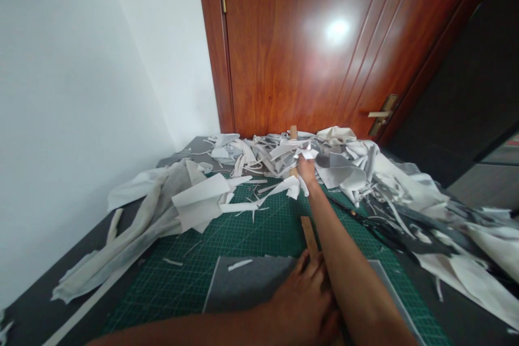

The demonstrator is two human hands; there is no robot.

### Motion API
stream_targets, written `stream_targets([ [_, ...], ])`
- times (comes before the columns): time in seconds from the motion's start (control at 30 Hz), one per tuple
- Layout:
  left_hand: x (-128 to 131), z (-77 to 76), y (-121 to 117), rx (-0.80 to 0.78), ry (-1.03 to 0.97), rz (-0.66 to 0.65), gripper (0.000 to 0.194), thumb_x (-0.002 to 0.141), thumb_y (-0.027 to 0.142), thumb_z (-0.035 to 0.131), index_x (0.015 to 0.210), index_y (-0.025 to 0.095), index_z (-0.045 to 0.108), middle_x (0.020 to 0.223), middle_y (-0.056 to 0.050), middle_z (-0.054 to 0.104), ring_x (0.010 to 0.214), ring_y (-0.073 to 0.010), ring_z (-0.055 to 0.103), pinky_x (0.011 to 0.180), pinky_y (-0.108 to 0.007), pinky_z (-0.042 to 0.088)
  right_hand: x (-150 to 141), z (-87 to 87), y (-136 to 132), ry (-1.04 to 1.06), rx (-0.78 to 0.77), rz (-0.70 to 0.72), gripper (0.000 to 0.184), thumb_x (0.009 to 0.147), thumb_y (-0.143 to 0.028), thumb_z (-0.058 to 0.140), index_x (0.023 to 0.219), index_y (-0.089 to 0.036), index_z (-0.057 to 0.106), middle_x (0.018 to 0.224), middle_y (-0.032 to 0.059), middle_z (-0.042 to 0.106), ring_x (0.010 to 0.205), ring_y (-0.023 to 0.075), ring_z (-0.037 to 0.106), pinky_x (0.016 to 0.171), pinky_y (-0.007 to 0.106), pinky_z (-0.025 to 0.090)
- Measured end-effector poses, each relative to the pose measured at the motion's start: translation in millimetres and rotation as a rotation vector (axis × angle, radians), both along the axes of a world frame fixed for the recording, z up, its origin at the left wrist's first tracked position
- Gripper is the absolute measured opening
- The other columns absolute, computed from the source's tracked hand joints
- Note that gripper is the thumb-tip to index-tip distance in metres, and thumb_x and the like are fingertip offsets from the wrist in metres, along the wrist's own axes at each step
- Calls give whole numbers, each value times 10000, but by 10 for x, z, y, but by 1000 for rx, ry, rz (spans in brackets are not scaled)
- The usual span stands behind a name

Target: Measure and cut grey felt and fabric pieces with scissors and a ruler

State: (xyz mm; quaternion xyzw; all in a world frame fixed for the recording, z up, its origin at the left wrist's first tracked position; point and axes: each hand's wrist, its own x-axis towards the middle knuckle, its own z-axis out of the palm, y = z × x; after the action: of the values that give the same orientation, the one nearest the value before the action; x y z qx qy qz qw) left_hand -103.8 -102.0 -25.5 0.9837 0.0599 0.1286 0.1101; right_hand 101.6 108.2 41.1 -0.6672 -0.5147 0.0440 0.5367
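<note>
My left hand is low in the view, its fingers closed over a flat wooden strip. Under it lies a grey sheet with pale edges, on a green cutting mat with grid lines. Stretched far forward, my right hand reaches the scrap pile at the mat's far edge. Its fingers are closed on white scraps, which partly hide them. Another wooden piece pokes out of the pile just behind that hand.
A heap of white and grey scraps runs along the back, against a wooden door. Long rolled pieces lie at left. Dark scissors, partly covered, rest on the right. A white wall borders the left side.
</note>
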Motion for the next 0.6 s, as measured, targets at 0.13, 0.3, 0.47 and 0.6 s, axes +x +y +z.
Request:
stream_targets([
  [0.13, 13, -55, 27, 53, 22, -6, 602, 1096, 485, 396, 1577, 124, 402, 1664, -201, 382, 1571, -345, 317, 1289, -545, 258, 258, 50, -65, 44, -3, -99, 417, 938, -444, 475, 1169, -161, 674, 1034, 125, 764, 1055, 275, 681, 945, 402, 541],
  [0.3, 12, -64, 48, 63, 39, -5, 600, 1084, 487, 434, 1562, 126, 435, 1673, -209, 361, 1571, -346, 312, 1281, -538, 267, 398, 10, -170, 49, -91, -219, 398, 885, -306, 535, 1237, -140, 619, 1189, 212, 713, 1167, 329, 654, 1001, 458, 518],
  [0.47, -1, 31, 18, 3, 49, -7, 627, 1090, 460, 415, 1605, 107, 365, 1679, -198, 358, 1585, -333, 285, 1306, -537, 231, 286, 111, -278, -36, -180, -355, 713, 753, -170, 619, 1448, -73, 488, 1465, 308, 508, 1395, 441, 475, 1142, 620, 373],
  [0.6, -6, 77, -1, -77, 17, -10, 657, 1094, 427, 406, 1657, 128, 250, 1696, -178, 336, 1597, -321, 265, 1327, -538, 186, -307, 328, -317, -321, -186, -77, 731, 808, -226, 624, 1512, -109, 464, 1603, 257, 394, 1474, 402, 409, 1208, 567, 332],
])
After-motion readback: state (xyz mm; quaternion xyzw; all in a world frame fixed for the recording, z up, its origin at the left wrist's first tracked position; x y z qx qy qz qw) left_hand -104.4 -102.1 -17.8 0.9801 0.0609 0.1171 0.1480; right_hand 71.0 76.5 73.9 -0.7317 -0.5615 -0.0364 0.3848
